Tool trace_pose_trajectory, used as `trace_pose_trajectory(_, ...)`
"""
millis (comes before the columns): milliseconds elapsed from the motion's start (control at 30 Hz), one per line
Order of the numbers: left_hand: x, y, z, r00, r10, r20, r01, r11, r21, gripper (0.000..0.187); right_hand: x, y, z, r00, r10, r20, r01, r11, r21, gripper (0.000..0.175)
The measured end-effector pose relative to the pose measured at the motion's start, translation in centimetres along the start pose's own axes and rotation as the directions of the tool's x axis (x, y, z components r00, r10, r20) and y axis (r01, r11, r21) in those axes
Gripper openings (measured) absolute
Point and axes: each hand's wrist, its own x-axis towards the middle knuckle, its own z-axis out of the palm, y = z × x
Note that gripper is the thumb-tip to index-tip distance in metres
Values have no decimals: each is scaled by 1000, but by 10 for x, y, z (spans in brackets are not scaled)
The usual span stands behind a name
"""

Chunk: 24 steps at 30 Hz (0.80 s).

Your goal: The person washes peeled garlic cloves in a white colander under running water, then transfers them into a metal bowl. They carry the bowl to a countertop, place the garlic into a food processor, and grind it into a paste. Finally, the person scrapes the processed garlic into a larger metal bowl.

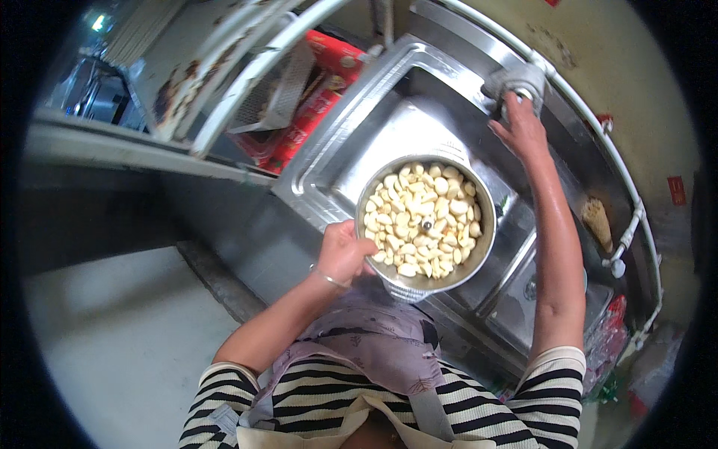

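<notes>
Peeled garlic cloves (pixel 418 216) fill a round metal pot (pixel 489 224) with a small central post, held above the near side of a stainless steel sink (pixel 314 163). My left hand (pixel 346 252) grips the pot's rim at its left, thumb on the inside. A ribbed metal part shows at the pot's near side. Stretched out to the far right, my right hand (pixel 521 120) touches a faucet or fitting wrapped in grey cloth (pixel 530 81) at the sink's back edge. Its fingers are partly hidden against the cloth, so their hold is unclear.
White pipes (pixel 617 163) run along the wall behind the sink. A brush-like tan object (pixel 596 221) lies at the back ledge. Left of the sink are a perforated basket (pixel 277 92), red packaging (pixel 314 118) and a rusty white frame (pixel 224 118). Plastic bags (pixel 606 342) lie at the right.
</notes>
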Motion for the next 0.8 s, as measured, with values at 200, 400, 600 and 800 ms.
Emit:
trace_pose_trajectory(200,-80,-22,-112,994,-2,-111,-10,994,-110,20,-46,-25,-18,985,61,-159,-41,992,121,85)
trace_pose_trajectory(400,-137,-62,-232,935,28,-354,-132,952,-275,13,-225,-161,27,956,260,-133,-162,853,496,41)
trace_pose_trajectory(600,-107,-71,-354,854,7,-520,-172,948,-270,9,-295,-292,127,808,-12,590,-184,945,270,48)
trace_pose_trajectory(800,-29,-85,-424,849,-93,-521,-119,926,-359,19,-232,-300,182,894,-26,448,-76,975,209,44)
